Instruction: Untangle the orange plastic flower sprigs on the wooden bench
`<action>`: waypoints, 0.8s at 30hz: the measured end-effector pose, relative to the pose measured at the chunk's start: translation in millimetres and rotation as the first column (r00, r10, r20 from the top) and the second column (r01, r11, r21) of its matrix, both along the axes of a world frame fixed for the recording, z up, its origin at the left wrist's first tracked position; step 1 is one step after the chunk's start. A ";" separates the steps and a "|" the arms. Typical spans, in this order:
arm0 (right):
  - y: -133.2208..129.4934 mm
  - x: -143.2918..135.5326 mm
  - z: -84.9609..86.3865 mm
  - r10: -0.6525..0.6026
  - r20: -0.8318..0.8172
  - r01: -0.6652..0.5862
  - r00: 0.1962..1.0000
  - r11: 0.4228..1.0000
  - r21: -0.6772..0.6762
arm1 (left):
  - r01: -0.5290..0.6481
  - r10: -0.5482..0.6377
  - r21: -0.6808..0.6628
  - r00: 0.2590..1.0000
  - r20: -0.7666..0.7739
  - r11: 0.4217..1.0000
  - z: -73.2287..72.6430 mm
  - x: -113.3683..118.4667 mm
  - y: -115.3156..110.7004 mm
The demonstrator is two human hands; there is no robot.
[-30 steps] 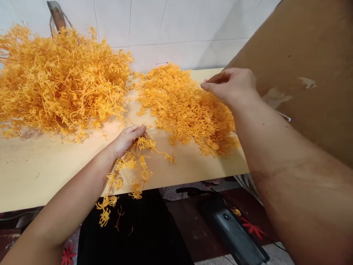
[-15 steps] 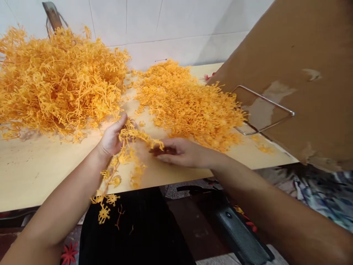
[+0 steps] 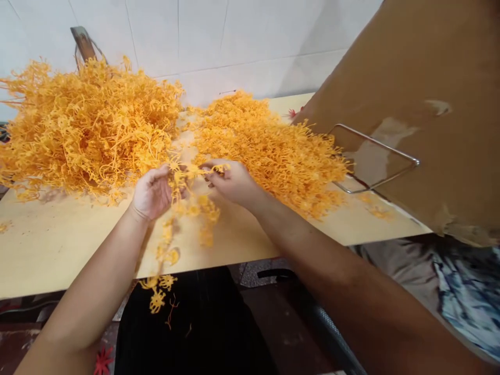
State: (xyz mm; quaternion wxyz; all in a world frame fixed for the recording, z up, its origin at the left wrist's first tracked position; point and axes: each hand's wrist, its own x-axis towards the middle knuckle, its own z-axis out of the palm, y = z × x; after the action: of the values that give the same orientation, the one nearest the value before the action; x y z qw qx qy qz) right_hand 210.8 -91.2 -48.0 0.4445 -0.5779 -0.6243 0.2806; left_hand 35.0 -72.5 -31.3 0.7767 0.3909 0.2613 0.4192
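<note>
A strand of yellow-orange plastic flower pieces hangs from between my hands, its lower end dangling past the table edge over my lap. My left hand is closed around the upper part of the strand, palm up. Opposite it, my right hand pinches the strand's right-hand tip between thumb and fingers. Behind my left hand rises a big tangled heap of the same strands. A lower pile of loose flower pieces spreads behind and to the right of my right hand.
The pale table runs along a white tiled wall. At the right a large cardboard sheet leans over the table, with a bent metal wire frame against it. A red flower piece lies below, at the lower left.
My right hand has moved up and left to the top of the strand and now pinches its tip. The strand swings slightly right. My left hand stays near the same place.
</note>
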 end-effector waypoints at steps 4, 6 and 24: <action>-7.9 -7.2 8.2 0.078 -0.450 -0.140 0.890 0.985 -0.106 | 0.041 -0.023 0.126 0.990 -0.142 0.991 -6.9 8.6 0.0; -9.6 -8.7 10.4 0.116 -0.504 -0.208 0.856 0.969 -0.131 | 0.017 0.025 0.179 0.973 -0.229 0.984 -9.7 10.9 0.6; -12.1 -1.2 -9.4 0.233 -0.378 -0.223 0.896 0.972 0.071 | -0.101 0.382 0.523 0.799 -0.465 0.847 -25.6 21.9 -1.2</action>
State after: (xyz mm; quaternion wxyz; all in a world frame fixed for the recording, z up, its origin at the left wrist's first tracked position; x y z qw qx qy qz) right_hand 209.5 -103.3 -57.4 0.5294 -0.4290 -0.5922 0.4301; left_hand 56.9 -73.7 -56.9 0.4860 0.6340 0.4129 0.4374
